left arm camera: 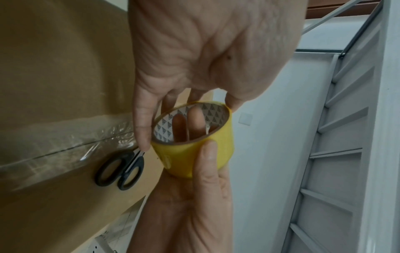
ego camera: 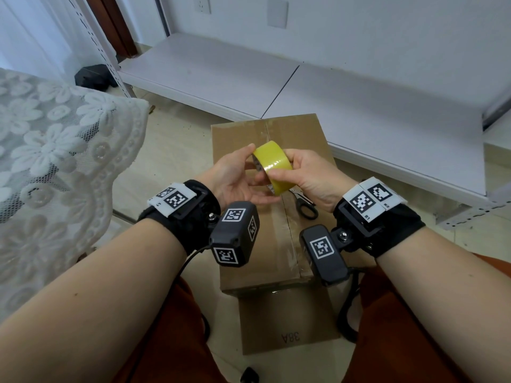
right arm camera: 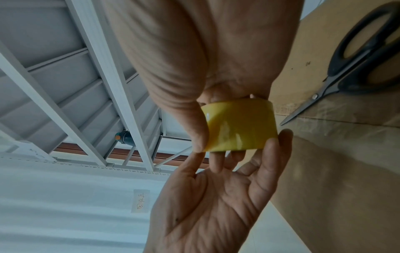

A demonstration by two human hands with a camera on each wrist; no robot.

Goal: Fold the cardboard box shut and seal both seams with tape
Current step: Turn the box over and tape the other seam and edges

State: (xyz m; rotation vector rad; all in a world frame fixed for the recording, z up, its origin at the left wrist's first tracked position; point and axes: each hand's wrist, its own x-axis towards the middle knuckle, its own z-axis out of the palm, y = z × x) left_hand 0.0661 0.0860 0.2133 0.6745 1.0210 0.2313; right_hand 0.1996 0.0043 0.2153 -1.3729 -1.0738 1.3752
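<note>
Head view: a yellow tape roll [ego camera: 273, 165] is held over the closed cardboard box [ego camera: 249, 244], at centre frame.
Handling: the roll is judged light, stiff and glossy, so slippery; it is best taken by the rim and inner core.
Left hand [ego camera: 235, 175]: palm up at 9 o'clock of the roll, fingers curled through its core.
Right hand [ego camera: 307, 175]: at 3 o'clock, thumb pressed on the outer face, fingers wrapped behind.
Scissors [ego camera: 302, 201]: laid on the box lid at 5 o'clock.
</note>
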